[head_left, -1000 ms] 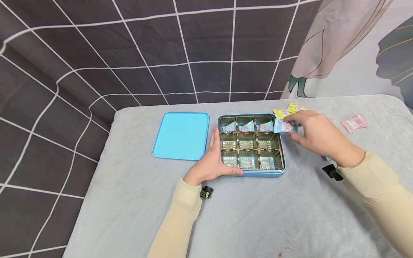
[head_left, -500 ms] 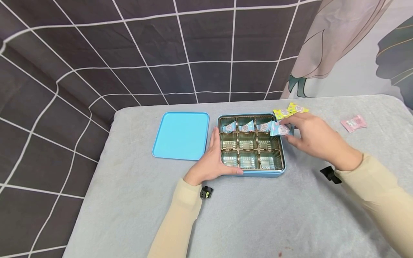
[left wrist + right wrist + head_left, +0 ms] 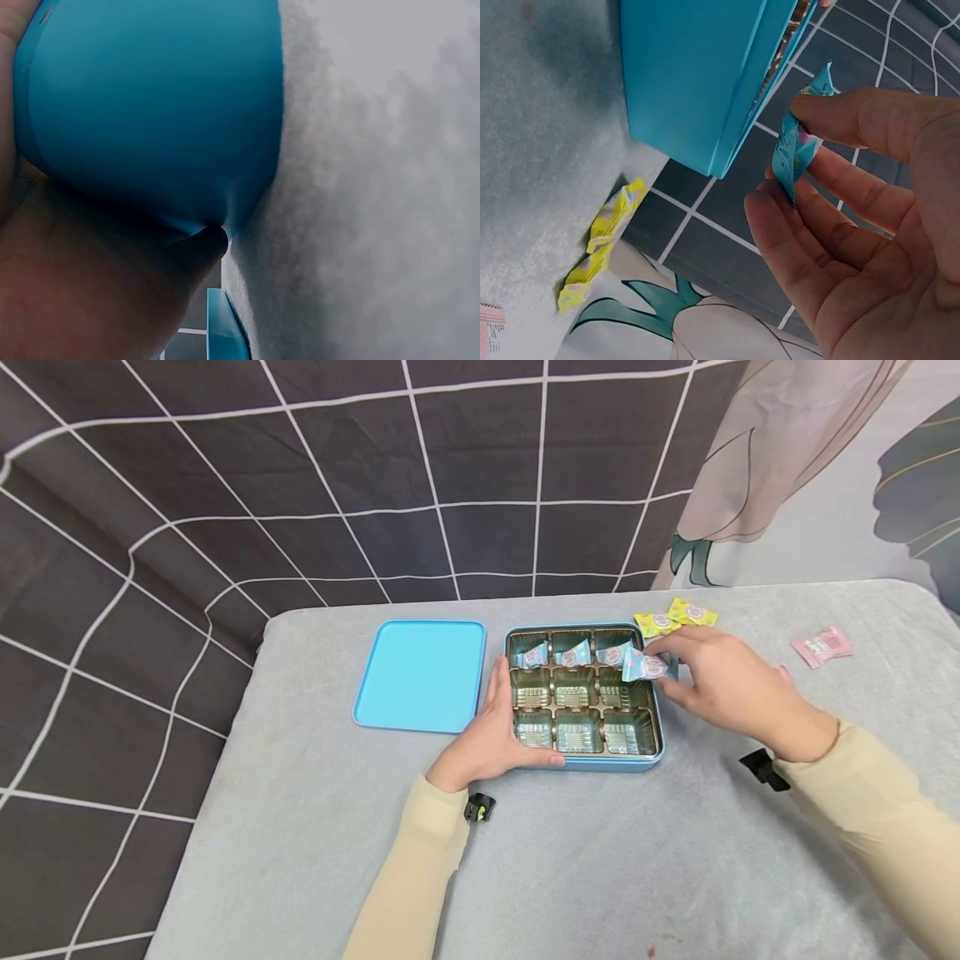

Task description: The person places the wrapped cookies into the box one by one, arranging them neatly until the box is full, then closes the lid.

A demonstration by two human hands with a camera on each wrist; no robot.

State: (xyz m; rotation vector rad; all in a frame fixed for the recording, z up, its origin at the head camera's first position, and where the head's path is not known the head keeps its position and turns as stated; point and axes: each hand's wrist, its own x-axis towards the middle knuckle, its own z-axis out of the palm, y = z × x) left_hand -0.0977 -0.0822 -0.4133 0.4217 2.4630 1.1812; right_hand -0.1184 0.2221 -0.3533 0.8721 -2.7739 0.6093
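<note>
A light-blue tin [image 3: 615, 765] with a gold divided insert stands on the grey cloth. Its back row holds blue-wrapped candies, one per compartment: a left one [image 3: 533, 656], a middle one [image 3: 573, 654] and a right one [image 3: 612, 654]. My left hand [image 3: 487, 739] rests round the near left corner, fingers straight along the side and thumb stretched along the front wall. Between thumb and fingers, my right hand [image 3: 738, 685] pinches another blue candy [image 3: 801, 146]. In the head view this candy overlaps the tin's right edge; the right wrist view shows it off the cloth.
Left of the tin lies its flat blue lid [image 3: 420, 677]. Behind the right hand are two yellow candies, a nearer one [image 3: 656, 625] and a farther one [image 3: 692, 612]. A pink packet [image 3: 822, 647] lies farther right. Dark checked fabric [image 3: 480, 468] hangs behind the table.
My right hand has moved left with the pinched blue candy, from beside the tin to over its right edge. The left hand and the tin have stayed still.
</note>
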